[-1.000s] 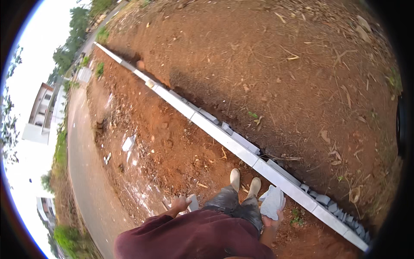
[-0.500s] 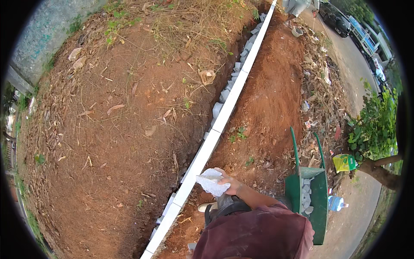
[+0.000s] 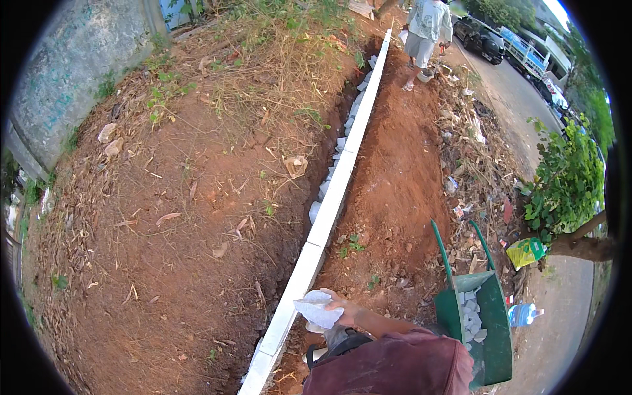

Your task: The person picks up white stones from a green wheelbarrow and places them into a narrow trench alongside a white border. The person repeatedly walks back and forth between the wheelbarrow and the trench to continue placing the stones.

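A jagged, pale grey stone chunk point(image 3: 320, 309) is held in my right hand point(image 3: 342, 311), whose fingers wrap round its right side. The stone is beside the long row of white kerb blocks point(image 3: 316, 236), which runs from the lower middle to the far top of the head view. From here I cannot tell whether the stone touches the row. My right forearm reaches in from the lower right, below a maroon sleeve. My left hand does not show.
Left of the blocks runs a narrow trench with pale rubble point(image 3: 315, 212) in it. A green wheelbarrow point(image 3: 497, 336) holding grey stones stands at my right, beside a water bottle point(image 3: 522, 315) and a yellow-green bag point(image 3: 525, 252). Farther off, another person point(image 3: 423, 39) stands near a bucket point(image 3: 426, 75).
The view has tilted up and shifted, bringing more of the far person into sight. My right hand still grips the stone, now slightly lower in the picture.
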`<state>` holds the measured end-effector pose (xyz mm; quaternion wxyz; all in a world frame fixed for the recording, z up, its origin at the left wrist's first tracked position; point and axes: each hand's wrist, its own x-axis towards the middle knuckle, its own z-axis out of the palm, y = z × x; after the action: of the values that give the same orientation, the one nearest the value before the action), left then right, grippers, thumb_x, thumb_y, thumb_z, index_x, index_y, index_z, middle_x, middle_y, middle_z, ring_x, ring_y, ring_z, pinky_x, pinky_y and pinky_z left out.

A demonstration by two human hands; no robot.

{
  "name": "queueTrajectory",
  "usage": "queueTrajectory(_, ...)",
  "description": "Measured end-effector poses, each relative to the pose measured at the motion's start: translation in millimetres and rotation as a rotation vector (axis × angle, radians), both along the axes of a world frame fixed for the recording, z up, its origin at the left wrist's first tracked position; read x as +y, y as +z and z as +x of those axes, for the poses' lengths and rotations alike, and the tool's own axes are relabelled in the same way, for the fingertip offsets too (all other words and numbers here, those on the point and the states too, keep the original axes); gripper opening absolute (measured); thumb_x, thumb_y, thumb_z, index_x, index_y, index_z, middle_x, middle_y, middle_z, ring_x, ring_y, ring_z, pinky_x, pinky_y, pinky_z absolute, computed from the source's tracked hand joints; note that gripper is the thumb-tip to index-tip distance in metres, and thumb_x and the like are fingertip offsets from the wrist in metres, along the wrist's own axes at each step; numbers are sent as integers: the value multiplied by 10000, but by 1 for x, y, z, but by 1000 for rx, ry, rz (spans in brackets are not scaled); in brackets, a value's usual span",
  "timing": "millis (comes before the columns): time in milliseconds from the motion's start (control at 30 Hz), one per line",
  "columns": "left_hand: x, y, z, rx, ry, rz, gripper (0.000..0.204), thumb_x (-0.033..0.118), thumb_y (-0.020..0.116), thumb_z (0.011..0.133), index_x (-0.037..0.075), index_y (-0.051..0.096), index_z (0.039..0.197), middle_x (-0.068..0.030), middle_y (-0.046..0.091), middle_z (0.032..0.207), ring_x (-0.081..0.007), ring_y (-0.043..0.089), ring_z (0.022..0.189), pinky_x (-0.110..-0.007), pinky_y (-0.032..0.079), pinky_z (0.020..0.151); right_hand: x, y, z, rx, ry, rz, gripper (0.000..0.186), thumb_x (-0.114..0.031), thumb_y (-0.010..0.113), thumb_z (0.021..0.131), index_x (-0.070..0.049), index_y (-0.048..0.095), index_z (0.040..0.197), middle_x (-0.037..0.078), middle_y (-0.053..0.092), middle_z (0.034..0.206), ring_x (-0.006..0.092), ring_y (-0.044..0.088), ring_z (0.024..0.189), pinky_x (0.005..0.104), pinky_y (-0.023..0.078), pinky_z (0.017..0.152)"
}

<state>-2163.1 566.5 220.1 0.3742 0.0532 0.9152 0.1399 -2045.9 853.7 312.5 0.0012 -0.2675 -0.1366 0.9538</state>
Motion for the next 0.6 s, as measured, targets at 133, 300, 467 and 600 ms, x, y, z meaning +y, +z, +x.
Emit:
queueTrajectory(133,-2,1,1,0,11,4,570,542,542,951,18,723,1083,-261,713,1052,-424,678,1042,-529,516,884,-4,-15,-8,-24,58,-15,925,-26,731,788,-311,276,1541,126,355,1549,382,395,1408,608,382,1116)
queueTrajectory(300,-15,-2,6,-10,48,-8,572,544,541,953,15,723,1078,-262,714,1046,-426,678,1038,-529,516,881,-12,-22,-19,-2,159,-3,994,-59,734,795,-349,182,1569,136,348,1533,402,414,1378,677,445,984)
queueTrajectory(467,-25,-4,12,-24,94,-18,575,545,540,954,13,724,1073,-263,714,1040,-429,679,1035,-530,516,877,-21,-30,-29,14,210,-8,994,-74,742,795,-377,186,1560,137,343,1535,426,415,1367,701,451,949)
queueTrajectory(600,-33,-5,18,-32,122,-22,578,546,539,956,10,724,1068,-263,715,1035,-431,679,1032,-530,517,875,-25,-45,-39,21,280,3,986,-87,748,796,-384,193,1556,136,347,1531,432,426,1345,696,462,928)
